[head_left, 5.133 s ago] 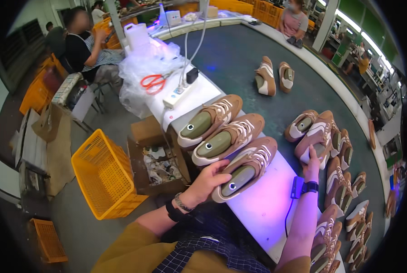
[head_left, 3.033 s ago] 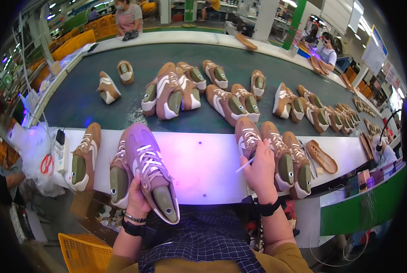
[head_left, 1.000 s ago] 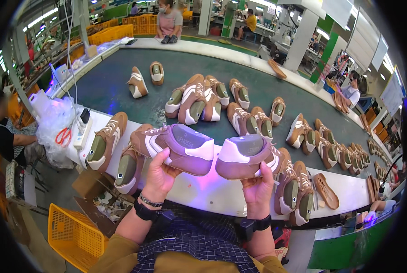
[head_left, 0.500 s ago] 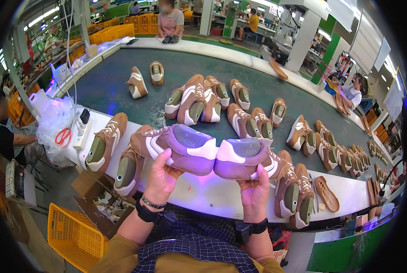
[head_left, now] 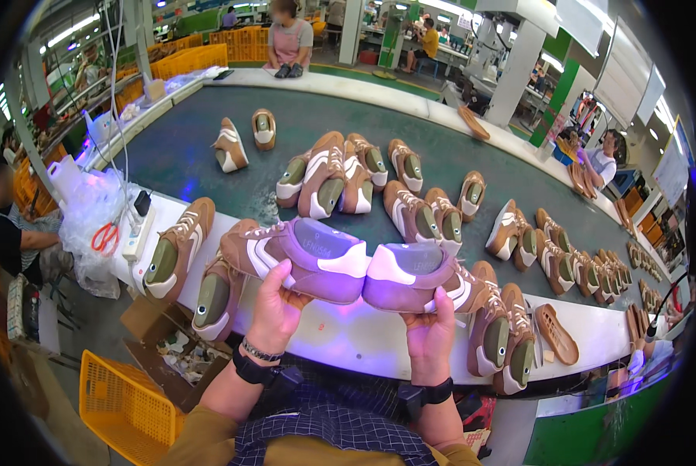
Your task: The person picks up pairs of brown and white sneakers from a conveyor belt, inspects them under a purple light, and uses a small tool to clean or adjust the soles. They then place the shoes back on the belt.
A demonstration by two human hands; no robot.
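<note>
Left hand [head_left: 274, 311] fingers gripping left sneaker [head_left: 305, 260] | right hand [head_left: 432, 334] fingers gripping right sneaker [head_left: 418, 278] | heels touching above desk [head_left: 348, 342] | best: keep soles level, heels aligned for comparison

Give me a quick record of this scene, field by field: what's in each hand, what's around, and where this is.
Left hand: holds a brown and white shoe, sole edge toward the camera
Right hand: holds a matching shoe
Shoes: heel to heel, touching
Under them: white bench, lit purple
Bench sides: more shoes on lasts
Beyond: dark belt with scattered shoes
Lower left: yellow crate
</note>
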